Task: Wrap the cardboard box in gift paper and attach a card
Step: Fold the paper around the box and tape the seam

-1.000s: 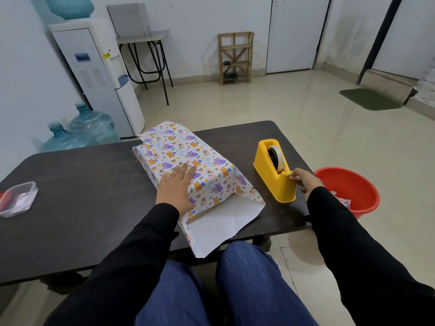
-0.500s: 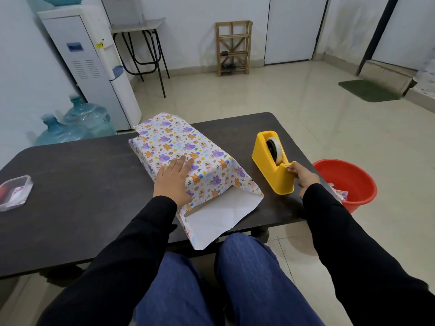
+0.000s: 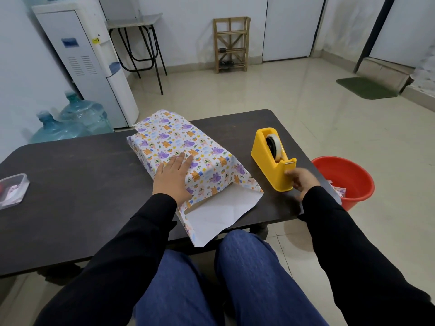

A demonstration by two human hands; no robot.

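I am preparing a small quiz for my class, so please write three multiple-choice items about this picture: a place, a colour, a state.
1. Where does the red bucket stand?
A. on the floor, right of the table
B. on the table
C. on a stool

2. What colour is the tape dispenser?
A. green
B. yellow
C. black

3. How is the left hand?
A. gripping scissors
B. hanging down
C. flat on the wrapped box

Key: 1 A, it stands beyond the table's right edge; 2 B, its body is yellow; 3 C, its straight fingers lie on it.
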